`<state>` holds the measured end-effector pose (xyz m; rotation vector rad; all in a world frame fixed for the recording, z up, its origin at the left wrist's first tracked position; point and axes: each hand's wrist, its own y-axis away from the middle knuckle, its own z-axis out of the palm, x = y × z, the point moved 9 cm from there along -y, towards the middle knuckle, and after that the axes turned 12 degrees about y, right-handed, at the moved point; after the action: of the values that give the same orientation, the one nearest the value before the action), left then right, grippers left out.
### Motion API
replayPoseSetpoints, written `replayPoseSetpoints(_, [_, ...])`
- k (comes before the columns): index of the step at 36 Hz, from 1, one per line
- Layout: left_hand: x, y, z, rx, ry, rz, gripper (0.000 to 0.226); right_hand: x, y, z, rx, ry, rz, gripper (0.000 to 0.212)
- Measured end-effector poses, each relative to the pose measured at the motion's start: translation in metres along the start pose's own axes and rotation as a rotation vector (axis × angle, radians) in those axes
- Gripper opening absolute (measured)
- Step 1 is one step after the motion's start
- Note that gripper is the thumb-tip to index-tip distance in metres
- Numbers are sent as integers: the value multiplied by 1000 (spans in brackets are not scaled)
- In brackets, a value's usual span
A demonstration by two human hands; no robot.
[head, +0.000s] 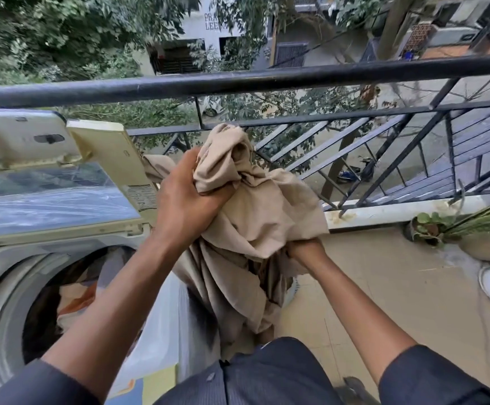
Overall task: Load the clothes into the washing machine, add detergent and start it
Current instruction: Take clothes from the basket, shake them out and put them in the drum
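Already part-loaded, the washing machine (10, 287) awaits the beige cloth (255, 211) gripped by left hand (185, 197) and right hand (303, 249); detergent and starting remain.

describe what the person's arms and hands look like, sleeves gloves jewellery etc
Both hands, the left hand and the right hand, are bare, with no gloves; no rings or watch show. The forearms are uncovered. Dark, finely striped sleeves are pushed up towards the elbows, matching the dark buttoned shirt below.

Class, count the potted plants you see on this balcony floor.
2. One small dark pot sits beside the railing base; a larger pale pot stands right of it, cut by the frame edge. More may be hidden.
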<state>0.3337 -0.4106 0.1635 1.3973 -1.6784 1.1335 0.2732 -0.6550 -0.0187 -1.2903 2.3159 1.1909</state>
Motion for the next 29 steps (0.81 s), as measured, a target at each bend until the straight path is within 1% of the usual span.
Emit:
replayPoseSetpoints(2, [-7, 6, 3, 16, -45, -36, 76, -14, -1, -21, 24, -70, -22, 37])
replayPoseSetpoints(5, [-23, 12, 12, -27, -67, -79, 105, -53, 8, -59, 149, -283, -218, 21])
replayPoseSetpoints(6, [-27, 15, 18, -70, -71, -81, 113, -57, 9, -67, 201, -294, -235, 20])
replayPoseSetpoints(7, [-32, 18, 23, -119, -68, -80, 120, -61, 15, -75, 261, -245, -256, 21])
replayPoseSetpoints(8, [-35, 21, 29, -166, -57, -80, 126, -67, 20, -82, 303, -223, -303, 20])
replayPoseSetpoints(9, [-38, 24, 33, -203, -56, -77, 132, -77, 28, -87, 318, -216, -371, 23])
replayPoseSetpoints(10, [-38, 26, 37, -227, -54, -69, 137, -84, 33, -88, 315, -179, -424, 27])
replayPoseSetpoints(11, [-39, 27, 39, -244, -56, -60, 141, -96, 39, -87, 283, -144, -460, 25])
replayPoseSetpoints(13, [-37, 29, 44, -261, -50, -40, 147, -109, 49, -81, 202, -93, -506, 13])
replayPoseSetpoints(15, [-36, 31, 48, -255, -93, -28, 152, -119, 55, -74, 167, -29, -553, 17])
replayPoseSetpoints(17, [-37, 32, 49, -212, -163, -41, 148, -126, 63, -69, 141, 13, -573, 19])
replayPoseSetpoints(19, [-38, 31, 47, -134, -181, -36, 124, -133, 69, -65, 107, -46, -617, 17])
replayPoseSetpoints(21, [-36, 30, 44, -74, -138, 4, 98, -136, 72, -60, 35, -140, -651, 12])
replayPoseSetpoints(23, [-38, 28, 38, -19, -68, 11, 79, -137, 73, -56, -36, -207, -689, 11])
replayPoseSetpoints(24, [-39, 27, 35, 9, -34, -2, 73, -136, 74, -55, -61, -228, -710, 15])
replayPoseSetpoints(26, [-46, 27, 30, 66, 10, -64, 65, -133, 76, -55, -68, -265, -727, 32])
replayPoseSetpoints(28, [-54, 27, 23, 128, 83, -145, 57, -117, 64, -55, -18, -297, -667, 51])
replayPoseSetpoints(29, [-58, 26, 19, 157, 118, -181, 54, -106, 56, -56, 33, -282, -615, 55])
